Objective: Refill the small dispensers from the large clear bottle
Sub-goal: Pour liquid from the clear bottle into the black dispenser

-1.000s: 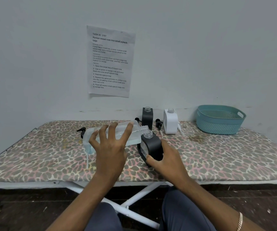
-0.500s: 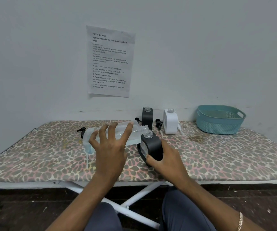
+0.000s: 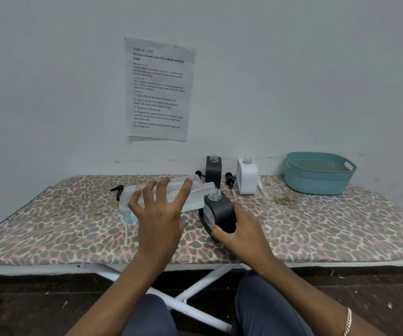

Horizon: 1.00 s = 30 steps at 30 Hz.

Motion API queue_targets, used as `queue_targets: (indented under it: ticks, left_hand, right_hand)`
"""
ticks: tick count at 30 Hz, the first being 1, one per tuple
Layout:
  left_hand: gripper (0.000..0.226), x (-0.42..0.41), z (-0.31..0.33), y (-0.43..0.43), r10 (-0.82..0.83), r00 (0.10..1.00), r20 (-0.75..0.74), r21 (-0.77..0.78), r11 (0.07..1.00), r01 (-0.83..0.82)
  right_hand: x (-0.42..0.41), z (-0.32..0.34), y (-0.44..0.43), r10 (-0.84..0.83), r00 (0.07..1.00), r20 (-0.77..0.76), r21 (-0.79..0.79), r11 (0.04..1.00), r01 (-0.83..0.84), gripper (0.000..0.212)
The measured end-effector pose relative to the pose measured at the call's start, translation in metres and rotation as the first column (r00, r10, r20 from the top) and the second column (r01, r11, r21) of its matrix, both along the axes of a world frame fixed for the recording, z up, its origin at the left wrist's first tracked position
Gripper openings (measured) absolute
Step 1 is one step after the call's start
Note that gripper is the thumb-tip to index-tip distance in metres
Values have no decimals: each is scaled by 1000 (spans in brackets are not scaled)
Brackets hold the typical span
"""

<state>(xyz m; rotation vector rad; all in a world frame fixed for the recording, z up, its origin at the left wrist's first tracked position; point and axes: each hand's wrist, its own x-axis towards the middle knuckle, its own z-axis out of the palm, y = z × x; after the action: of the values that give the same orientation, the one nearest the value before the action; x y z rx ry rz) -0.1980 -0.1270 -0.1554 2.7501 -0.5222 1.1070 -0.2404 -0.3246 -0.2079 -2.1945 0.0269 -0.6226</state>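
1. Left hand (image 3: 159, 214) grasps the large clear bottle (image 3: 126, 202), tipped sideways, its mouth just above the open neck of the black dispenser (image 3: 222, 209).
2. Right hand (image 3: 241, 236) grips that dispenser on the ironing board (image 3: 317, 226).

The leopard-print board (image 3: 329, 229) carries a basket (image 3: 314, 184) far right, a white dispenser (image 3: 247, 178) and a black dispenser (image 3: 213, 172) at far centre with pumps (image 3: 229, 179) beside them, a tilted dispenser (image 3: 222, 212) mid-board, and another pump (image 3: 117, 190) left.

My left hand (image 3: 158, 214) grips large clear bottle (image 3: 197, 197), tipped near-horizontal, open neck just above mouth of black dispenser (image 3: 222, 209). My right hand (image 3: 244, 236) holds that dispenser, tilted, on leopard-print board (image 3: 317, 226). White dispenser (image 3: 247, 177), teal basket (image 3: 317, 180) behind.
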Motion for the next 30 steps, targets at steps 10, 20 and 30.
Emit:
queue_targets:
  ticks: [10,20,30]
  left_hand:
    - [101,-1,0,0,6,1000,5,1,1000,-6]
    - [101,0,1,0,8,1000,8,4,1000,-8]
    - [102,0,0,0,-4,1000,23,-2,1000,4]
  right_hand:
    - [0,0,0,5,1000,-2,10,1000,-5,37]
    - [-1,2,0,-3,1000,-3,-4,1000,3,37]
    - [-2,3,1,1,1000,-13,1,1000,-1,35]
